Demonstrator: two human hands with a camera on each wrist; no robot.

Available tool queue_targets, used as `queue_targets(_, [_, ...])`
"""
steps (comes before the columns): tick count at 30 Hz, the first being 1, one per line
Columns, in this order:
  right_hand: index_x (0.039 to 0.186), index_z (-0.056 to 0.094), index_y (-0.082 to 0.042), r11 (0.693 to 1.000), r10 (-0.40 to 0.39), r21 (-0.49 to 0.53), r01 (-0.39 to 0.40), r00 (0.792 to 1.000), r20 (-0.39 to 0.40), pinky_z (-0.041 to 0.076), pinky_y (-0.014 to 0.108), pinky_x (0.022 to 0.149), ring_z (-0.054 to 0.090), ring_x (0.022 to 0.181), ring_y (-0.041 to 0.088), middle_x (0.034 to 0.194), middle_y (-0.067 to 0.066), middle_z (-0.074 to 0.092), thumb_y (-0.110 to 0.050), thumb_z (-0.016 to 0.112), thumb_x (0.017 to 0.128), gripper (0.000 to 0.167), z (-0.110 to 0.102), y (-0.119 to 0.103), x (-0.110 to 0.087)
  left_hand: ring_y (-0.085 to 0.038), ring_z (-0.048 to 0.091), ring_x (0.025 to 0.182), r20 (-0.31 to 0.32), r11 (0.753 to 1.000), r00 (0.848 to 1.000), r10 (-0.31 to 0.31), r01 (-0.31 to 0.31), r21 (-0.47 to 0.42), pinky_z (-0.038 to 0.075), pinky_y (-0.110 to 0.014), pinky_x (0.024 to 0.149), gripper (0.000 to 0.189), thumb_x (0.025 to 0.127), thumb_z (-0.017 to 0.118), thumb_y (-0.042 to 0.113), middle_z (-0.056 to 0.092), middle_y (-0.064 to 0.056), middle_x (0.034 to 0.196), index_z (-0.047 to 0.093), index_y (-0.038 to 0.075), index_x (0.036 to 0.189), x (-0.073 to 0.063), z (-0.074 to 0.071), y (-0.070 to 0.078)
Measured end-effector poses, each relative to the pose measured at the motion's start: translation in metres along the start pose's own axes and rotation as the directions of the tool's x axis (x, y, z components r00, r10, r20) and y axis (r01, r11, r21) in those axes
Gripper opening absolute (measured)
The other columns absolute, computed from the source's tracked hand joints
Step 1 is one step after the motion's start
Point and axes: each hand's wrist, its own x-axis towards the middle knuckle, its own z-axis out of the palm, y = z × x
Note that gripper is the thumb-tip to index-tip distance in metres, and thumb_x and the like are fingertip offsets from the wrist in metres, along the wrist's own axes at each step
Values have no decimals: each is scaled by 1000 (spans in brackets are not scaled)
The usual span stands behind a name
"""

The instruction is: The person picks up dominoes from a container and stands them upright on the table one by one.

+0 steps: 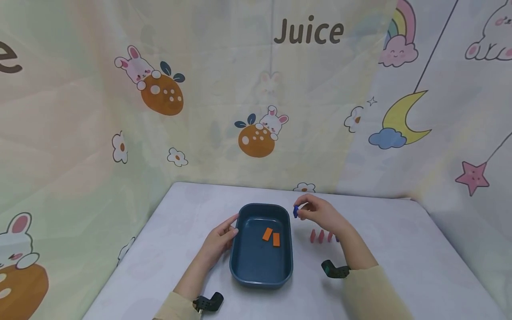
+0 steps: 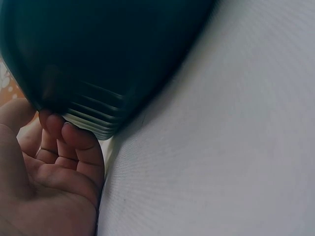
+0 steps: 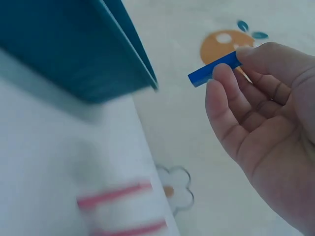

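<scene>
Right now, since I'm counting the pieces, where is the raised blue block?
In the head view, the right hand pinches the blue block just right of the dark blue tray, near its far right corner.

On the white table [image 1: 192,209] lie a blue tray [image 1: 260,264], pink pieces [image 1: 321,236] and a partly hidden dark piece [image 1: 338,239].

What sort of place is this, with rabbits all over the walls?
Probably a small booth set up for recording tabletop work: cartoon-printed sheets stand behind and beside a plain white table, and a dark device is worn at each wrist.
</scene>
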Motion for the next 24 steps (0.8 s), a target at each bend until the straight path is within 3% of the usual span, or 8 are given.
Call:
queue_targets(5, [125, 57, -16, 1000, 20, 2, -20, 998, -64, 54, 45, 93, 66, 97, 28, 107, 9, 68, -30, 65, 96, 33, -21, 18, -21, -21, 59, 85, -3, 1000, 1000, 2, -2, 6, 51, -31, 77, 49, 96, 64, 31, 59, -7, 99, 51, 35, 143, 0, 0, 1])
queue_targets(13, [128, 53, -15, 997, 59, -43, -66, 987, -152, 53, 43, 89, 64, 96, 24, 111, 14, 67, -37, 60, 98, 38, -53, 47, -54, -21, 58, 85, -1, 1000, 1000, -2, 2, 4, 50, -31, 77, 48, 95, 65, 32, 58, -7, 99, 52, 36, 142, 1, 0, 0])
queue_targets(20, [132, 51, -15, 993, 92, -51, -105, 974, -205, 49, 56, 96, 66, 101, 26, 118, 13, 65, -40, 56, 100, 41, -71, 78, -74, -21, 59, 84, 2, 1000, 1000, -1, 1, -6, 51, -31, 76, 50, 94, 67, 35, 59, -7, 99, 52, 37, 141, 2, -1, -2])
queue_targets(24, [133, 50, -14, 987, 134, -54, -149, 965, -224, 50, 51, 94, 66, 99, 21, 121, 14, 64, -40, 55, 100, 43, -76, 94, -83, -21, 58, 85, 2, 1000, 1000, -1, 1, -1, 51, -31, 76, 50, 94, 67, 35, 59, -7, 99, 52, 37, 141, 2, -1, -1])
